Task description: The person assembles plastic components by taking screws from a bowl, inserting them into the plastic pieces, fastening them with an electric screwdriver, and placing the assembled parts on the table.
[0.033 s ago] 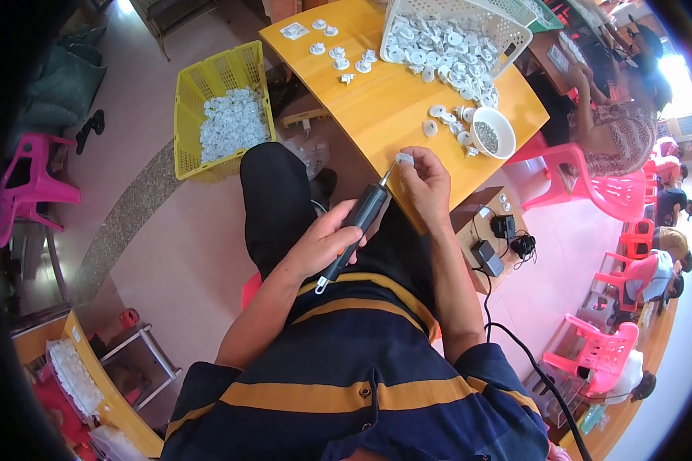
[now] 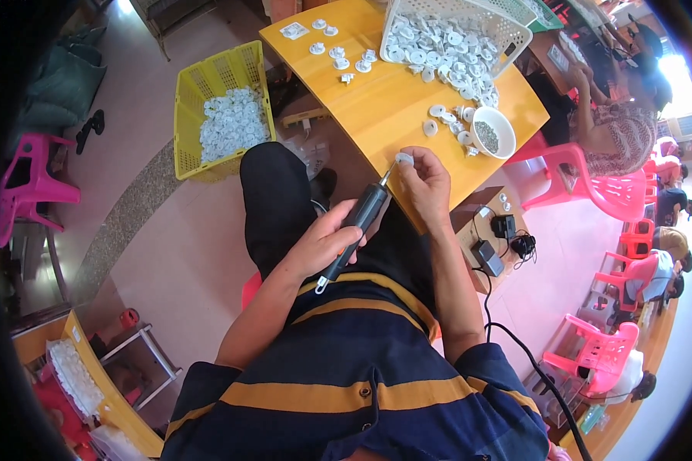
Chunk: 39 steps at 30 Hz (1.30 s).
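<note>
My left hand [image 2: 327,244] is wrapped round a black electric screwdriver [image 2: 355,230]. The tool slants up and to the right, with its hanging loop toward my body. My right hand [image 2: 425,184] pinches a small white plastic part [image 2: 404,158] at the near edge of the yellow table [image 2: 392,100]. The screwdriver's tip meets this part or comes very close to it; the exact contact is too small to tell. Beyond that hand stands a white bowl [image 2: 504,123] of small metal screws [image 2: 485,137]. Loose white parts [image 2: 438,111] lie beside the bowl.
A tipped white basket [image 2: 507,38] spills white parts across the table's far side. More parts [image 2: 337,52] sit at the table's far left. On the floor stands a yellow crate [image 2: 178,127] of white pieces. Power adapters [image 2: 487,258] and a black cable [image 2: 527,355] are at right.
</note>
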Available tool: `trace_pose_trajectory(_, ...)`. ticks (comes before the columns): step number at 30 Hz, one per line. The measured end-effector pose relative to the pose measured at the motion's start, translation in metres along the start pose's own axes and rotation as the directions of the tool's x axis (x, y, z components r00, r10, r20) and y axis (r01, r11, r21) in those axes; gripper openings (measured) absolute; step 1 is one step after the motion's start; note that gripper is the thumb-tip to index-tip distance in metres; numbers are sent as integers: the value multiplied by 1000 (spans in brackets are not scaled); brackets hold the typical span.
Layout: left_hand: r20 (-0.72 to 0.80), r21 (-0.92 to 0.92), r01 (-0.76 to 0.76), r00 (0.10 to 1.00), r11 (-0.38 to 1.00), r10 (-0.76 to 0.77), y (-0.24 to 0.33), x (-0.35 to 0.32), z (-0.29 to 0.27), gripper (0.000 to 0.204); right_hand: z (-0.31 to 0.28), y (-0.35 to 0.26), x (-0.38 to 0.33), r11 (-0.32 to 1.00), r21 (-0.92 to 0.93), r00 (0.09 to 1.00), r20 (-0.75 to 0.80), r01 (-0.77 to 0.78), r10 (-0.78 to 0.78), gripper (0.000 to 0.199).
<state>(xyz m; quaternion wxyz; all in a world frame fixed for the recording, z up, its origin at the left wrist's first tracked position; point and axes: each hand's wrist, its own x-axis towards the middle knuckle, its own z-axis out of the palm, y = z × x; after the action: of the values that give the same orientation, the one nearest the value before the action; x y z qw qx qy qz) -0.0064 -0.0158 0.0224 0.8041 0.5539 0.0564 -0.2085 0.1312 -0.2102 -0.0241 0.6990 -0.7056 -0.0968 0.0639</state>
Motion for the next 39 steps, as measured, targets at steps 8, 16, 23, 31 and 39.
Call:
trace_pose_trajectory(8, -1, -5, 17, 1000, 1000, -17, -3, 1, -1, 48, 0, 1, -1, 998, -58, 1000, -2, 4, -4, 12)
trace_pose_trajectory(16, 1, 6, 15, 1000, 1000, -15, -2, 2, -2, 48, 1, 4, 0, 998, -61, 1000, -12, 4, -5, 10)
trace_pose_trajectory(23, -14, -5, 22, 1000, 1000, -22, -3, 2, -1, 48, 2, 6, 0, 994, -96, 998, -30, 46, -49, 11)
trace_pose_trajectory(31, -2, 1, 33, 999, 999, -33, -12, 5, -4, 49, -2, 6, -3, 987, -142, 997, -19, 71, -75, 11)
trace_pose_trajectory(39, 20, -101, 58, 998, 993, -56, -10, 3, -4, 47, -8, 2, -4, 958, -255, 991, 62, 132, -120, 14)
